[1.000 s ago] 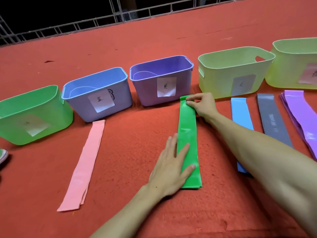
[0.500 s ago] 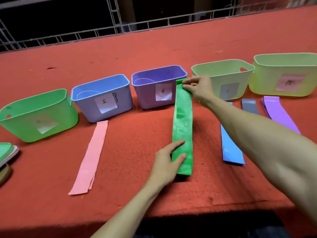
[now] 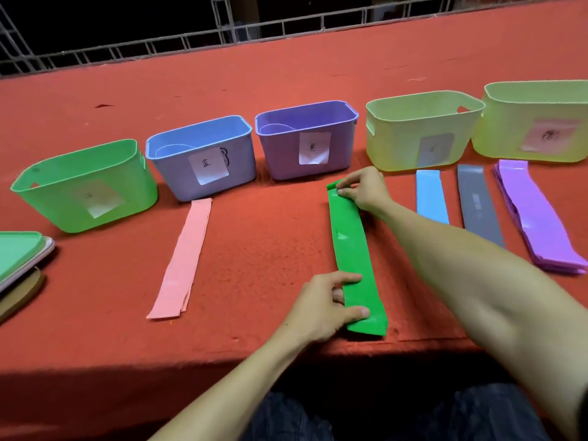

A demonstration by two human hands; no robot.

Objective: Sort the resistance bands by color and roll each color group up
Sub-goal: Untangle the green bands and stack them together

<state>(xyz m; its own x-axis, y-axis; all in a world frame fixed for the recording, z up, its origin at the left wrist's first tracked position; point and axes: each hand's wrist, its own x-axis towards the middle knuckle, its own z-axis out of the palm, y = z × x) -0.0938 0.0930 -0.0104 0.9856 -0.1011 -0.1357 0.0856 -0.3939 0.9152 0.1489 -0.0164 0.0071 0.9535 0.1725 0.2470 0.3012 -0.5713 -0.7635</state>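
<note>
Green band (image 3: 351, 249), lifted 0.5 s ago, now lies flat before the purple bin (image 3: 280, 154). Right hand (image 3: 366, 189) fingers pinch its far end, left hand (image 3: 321, 308) fingers grip the near end; rolling can start

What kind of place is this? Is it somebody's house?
Probably not a house. It looks like a staged sorting station, perhaps in a hall or studio: labelled bins stand in a row on red cloth, bands lie in colour groups, and a metal truss stands behind.

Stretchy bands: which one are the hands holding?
The green band: left hand grips its near end, right hand pinches its far end; the rest lie untouched.
</note>
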